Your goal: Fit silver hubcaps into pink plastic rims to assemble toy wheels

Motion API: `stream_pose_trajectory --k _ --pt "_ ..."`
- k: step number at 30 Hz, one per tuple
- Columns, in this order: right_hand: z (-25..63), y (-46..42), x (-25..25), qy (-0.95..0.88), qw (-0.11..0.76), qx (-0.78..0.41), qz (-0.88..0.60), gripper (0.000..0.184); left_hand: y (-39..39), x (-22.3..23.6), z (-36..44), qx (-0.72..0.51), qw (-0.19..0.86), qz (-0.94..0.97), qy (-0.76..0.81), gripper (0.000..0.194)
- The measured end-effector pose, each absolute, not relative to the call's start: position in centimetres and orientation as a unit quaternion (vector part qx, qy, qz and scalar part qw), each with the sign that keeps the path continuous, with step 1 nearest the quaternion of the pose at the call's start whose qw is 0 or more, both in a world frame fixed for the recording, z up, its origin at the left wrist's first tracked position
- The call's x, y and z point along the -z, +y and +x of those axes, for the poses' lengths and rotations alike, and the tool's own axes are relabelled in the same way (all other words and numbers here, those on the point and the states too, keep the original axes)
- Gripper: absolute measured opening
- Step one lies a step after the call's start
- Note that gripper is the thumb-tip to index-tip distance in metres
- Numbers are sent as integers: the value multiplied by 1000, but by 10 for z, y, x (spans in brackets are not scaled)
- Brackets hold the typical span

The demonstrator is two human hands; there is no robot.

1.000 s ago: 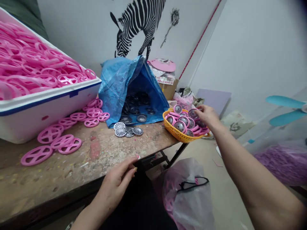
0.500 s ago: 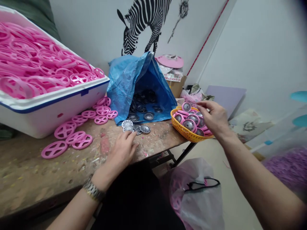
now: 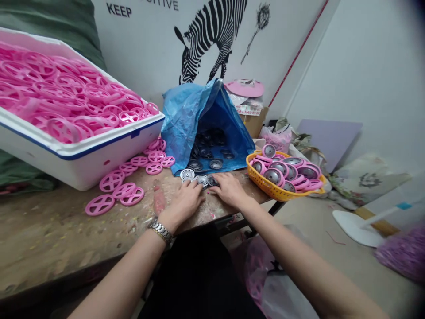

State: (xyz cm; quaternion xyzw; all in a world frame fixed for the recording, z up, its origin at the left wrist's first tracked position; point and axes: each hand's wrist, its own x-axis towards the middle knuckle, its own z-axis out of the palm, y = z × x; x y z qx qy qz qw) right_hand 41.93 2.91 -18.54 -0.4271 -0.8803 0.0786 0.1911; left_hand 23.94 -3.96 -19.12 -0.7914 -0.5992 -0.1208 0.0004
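My left hand (image 3: 184,201) and my right hand (image 3: 227,189) rest side by side on the worn wooden table (image 3: 66,230), fingertips on a small pile of silver round caps (image 3: 195,177). The fingers of both hands curl over the caps, and I cannot see whether a cap is gripped. A wristwatch (image 3: 161,229) is on my left wrist. Behind the caps an open blue bag (image 3: 206,124) holds more dark caps. An orange basket (image 3: 270,188) at the right table edge holds pink wheels with silver caps fitted.
A white foam box (image 3: 83,155) full of pink wheels stands at the left. Loose pink wheels (image 3: 122,190) lie on the table beside it. A clear plastic bag (image 3: 265,283) sits below the table's right end. A cardboard box (image 3: 254,122) stands behind the blue bag.
My right hand left the orange basket and came down to the silver caps. My left hand slid forward from the table's near edge to the same pile. The view shifted right.
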Motion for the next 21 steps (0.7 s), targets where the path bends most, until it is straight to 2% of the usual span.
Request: stream_pose_trajectory --k 3,7,12,16,21 --pt "417 31 195 -883 182 -72 -427 36 -46 195 235 141 -24 -802 -580 23" --pt "426 30 202 -883 211 -84 -410 29 -61 188 232 151 -77 -812 -559 23" --pt "442 20 208 -834 332 -168 -407 28 -77 172 224 182 -125 -832 -508 21" --pt "451 8 217 -764 410 -255 -428 28 -62 164 198 208 -43 -789 -576 24" --pt "452 0 228 -730 434 -274 -450 31 -19 161 156 124 35 -687 -715 37"
